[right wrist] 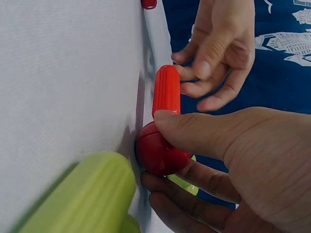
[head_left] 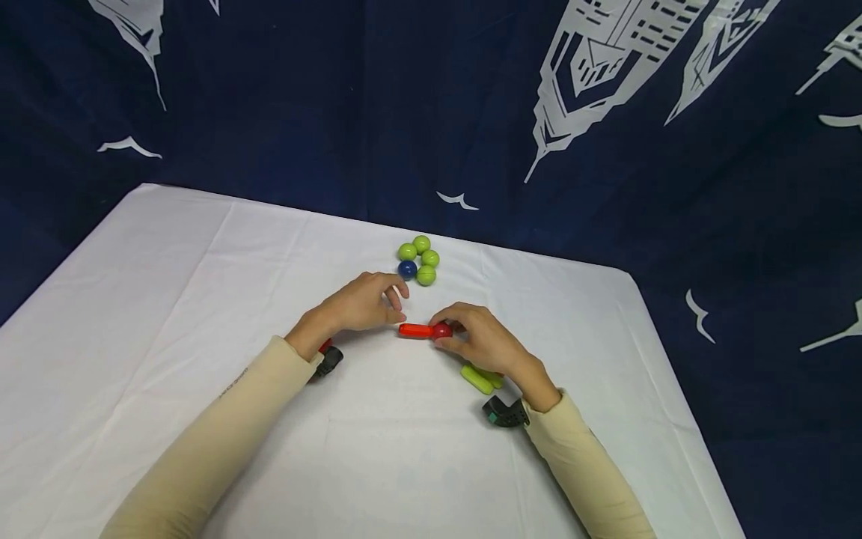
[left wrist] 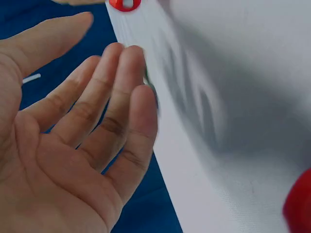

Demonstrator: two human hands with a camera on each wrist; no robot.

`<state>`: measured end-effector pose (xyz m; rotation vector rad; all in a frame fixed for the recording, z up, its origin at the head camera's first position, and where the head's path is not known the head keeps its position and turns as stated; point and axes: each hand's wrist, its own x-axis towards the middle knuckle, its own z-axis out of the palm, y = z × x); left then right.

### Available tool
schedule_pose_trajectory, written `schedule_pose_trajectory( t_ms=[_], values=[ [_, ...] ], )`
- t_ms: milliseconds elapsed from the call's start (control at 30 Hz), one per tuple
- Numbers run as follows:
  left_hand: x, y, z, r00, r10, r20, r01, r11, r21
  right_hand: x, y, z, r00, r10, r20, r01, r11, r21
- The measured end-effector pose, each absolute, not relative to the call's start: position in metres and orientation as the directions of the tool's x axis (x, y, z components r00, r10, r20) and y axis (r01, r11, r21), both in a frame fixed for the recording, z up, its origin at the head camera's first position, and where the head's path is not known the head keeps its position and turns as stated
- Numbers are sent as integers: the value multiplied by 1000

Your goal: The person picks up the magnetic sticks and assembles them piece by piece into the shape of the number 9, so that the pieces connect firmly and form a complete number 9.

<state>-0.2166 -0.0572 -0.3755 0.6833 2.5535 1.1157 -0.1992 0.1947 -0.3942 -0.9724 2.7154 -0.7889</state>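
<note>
My right hand (head_left: 481, 333) pinches a dark red ball (head_left: 441, 332) between thumb and fingers, low over the white cloth. A ribbed orange-red stick (head_left: 414, 331) meets the ball's left side and points toward my left hand (head_left: 367, 302). In the right wrist view the thumb lies over the place where stick (right wrist: 166, 90) and ball (right wrist: 160, 150) meet. With fingers loosely bent, the left hand holds nothing; its palm (left wrist: 63, 165) shows bare in the left wrist view. Its fingertips are close to the stick's free end.
Several green balls (head_left: 430, 258) and a blue ball (head_left: 407, 270) cluster toward the far edge of the cloth-covered table (head_left: 222, 284). Green ribbed sticks (head_left: 477, 379) lie beneath the right wrist. Another red piece (head_left: 326, 346) is partly hidden by the left wrist. A dark blue curtain (head_left: 337, 112) hangs behind.
</note>
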Motion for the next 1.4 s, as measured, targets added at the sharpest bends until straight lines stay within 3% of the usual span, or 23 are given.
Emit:
schedule_pose_trajectory(
  t_ms=[333, 700, 1233, 1400],
  values=[
    [-254, -61, -385, -892, 447, -70, 193, 517, 834, -199, 195, -395, -791, -612, 7, -525, 672, -523],
    [-279, -57, -396, -894, 388, -225, -78, 359, 930, -201, 198, -396, -783, -621, 12, -530, 658, -535],
    [-286, -50, -399, -888, 352, -295, -101, 476, 873, -199, 196, -396, -783, -622, 5, -529, 660, -534],
    [-286, -46, -396, -895, 347, -282, -34, 575, 817, -200, 198, -394, -787, -617, -4, -523, 671, -526]
  ],
)
